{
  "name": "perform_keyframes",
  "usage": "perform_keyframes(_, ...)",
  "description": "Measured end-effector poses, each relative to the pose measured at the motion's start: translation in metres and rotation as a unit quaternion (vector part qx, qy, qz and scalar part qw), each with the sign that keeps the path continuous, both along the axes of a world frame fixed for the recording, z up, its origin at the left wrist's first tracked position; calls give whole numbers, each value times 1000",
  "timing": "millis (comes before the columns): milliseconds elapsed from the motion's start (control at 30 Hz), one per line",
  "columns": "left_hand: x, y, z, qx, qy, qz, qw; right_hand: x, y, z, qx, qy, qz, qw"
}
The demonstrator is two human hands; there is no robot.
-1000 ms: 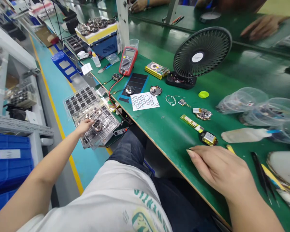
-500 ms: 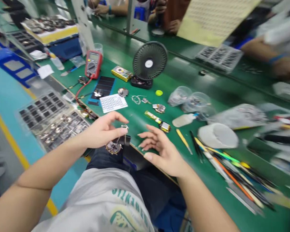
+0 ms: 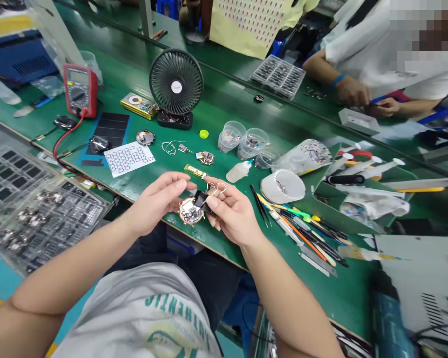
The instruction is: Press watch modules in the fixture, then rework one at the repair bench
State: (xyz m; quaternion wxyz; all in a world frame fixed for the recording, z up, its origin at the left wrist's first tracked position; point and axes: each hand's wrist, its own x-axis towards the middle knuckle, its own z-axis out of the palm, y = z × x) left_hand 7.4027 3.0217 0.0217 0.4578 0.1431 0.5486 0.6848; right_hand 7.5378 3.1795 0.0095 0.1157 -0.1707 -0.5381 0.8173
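Note:
My right hand grips a round, gold-rimmed watch assembly with exposed electronics, its thumb over a small black block on it. A thin pale wire loops above the right fingers. On the other side of the watch, my left hand is open, thumb and forefinger stretched out. Its lower fingers are close to the rim, partly hidden; whether they touch cannot be seen. Just beyond the hands, a narrow yellow-green strip lies partly covered by the right fingers.
A black fan and a red multimeter stand farther back. Clear cups, a dropper bottle and a white tub sit right, near tweezers and several tools. A parts case is left. Another person's hands work opposite.
The watch assembly hung by its wire from my left hand; now my right hand holds it, and the left has let go. The view has swung to the right.

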Motion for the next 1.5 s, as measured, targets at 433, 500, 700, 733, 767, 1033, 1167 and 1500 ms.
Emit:
perform_keyframes(433, 24, -23, 6, -58, 81, -31, 995, -1, -12, -1, 8, 4, 17, 1000)
perform_keyframes(500, 24, -23, 7, -67, 78, -39, 994, 0, -13, 0, 12, 4, 21, 1000)
perform_keyframes(700, 24, -22, 6, -83, 72, -49, 993, 1, -13, 0, 16, -1, 35, 999)
perform_keyframes(733, 24, -22, 7, -86, 76, -48, 992, 1, -12, 0, 16, -2, 37, 999)
perform_keyframes(767, 25, -21, 7, -90, 83, -46, 991, 1, -12, 0, 15, -6, 40, 999)
perform_keyframes(1033, 30, -33, 1, -115, 221, -50, 967, 4, -6, -3, 9, -40, 77, 996)
perform_keyframes(1167, 28, -42, -1, -71, 384, -55, 919, 7, -6, -1, -30, 18, 72, 997)
perform_keyframes(1500, 15, -51, 5, 41, 673, -35, 738, 14, 0, 1, 87, 141, 90, 982)
